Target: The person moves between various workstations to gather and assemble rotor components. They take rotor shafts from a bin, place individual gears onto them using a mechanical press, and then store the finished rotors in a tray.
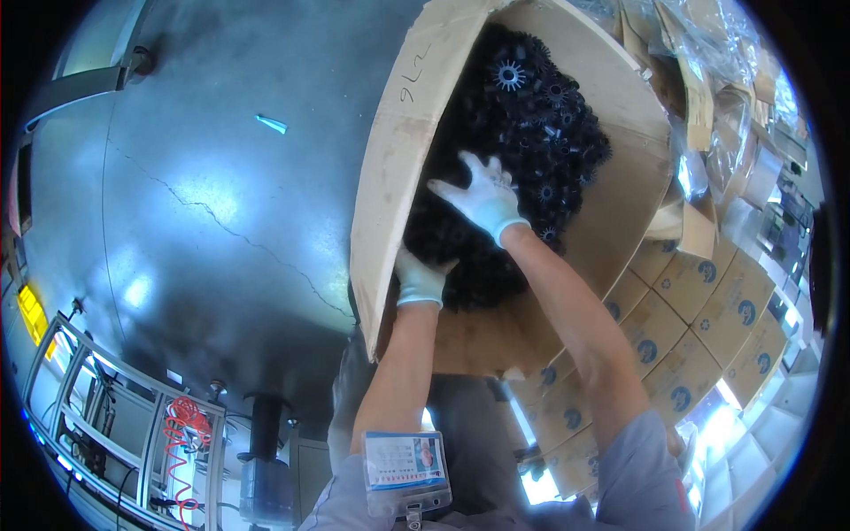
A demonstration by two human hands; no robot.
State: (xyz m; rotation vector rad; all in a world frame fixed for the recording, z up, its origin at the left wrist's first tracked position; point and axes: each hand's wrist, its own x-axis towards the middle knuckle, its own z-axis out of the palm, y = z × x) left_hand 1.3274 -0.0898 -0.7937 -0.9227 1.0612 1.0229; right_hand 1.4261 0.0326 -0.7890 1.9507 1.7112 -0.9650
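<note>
A large cardboard box (403, 115) stands in front of me, holding a heap of small black toothed plastic parts (540, 133), gear-like in shape. Over the near left of the heap, my right hand (485, 190) in a white glove has its thumb and fingers spread, with nothing seen in its grasp. Nearer me, my gloved left hand (421, 279) reaches down beside the box's left wall. Its thumb stands apart from the other fingers, which are partly hidden against the wall and the dark parts. It appears open, with no held part visible.
Stacked printed cartons (682, 345) lie to the right, below loose cardboard and clear plastic wrap (730, 115). At lower left stands a metal frame (133, 389) with a coiled red hose (186, 420). A small light-blue scrap (272, 124) lies on the grey floor. An ID badge (407, 465) hangs before me.
</note>
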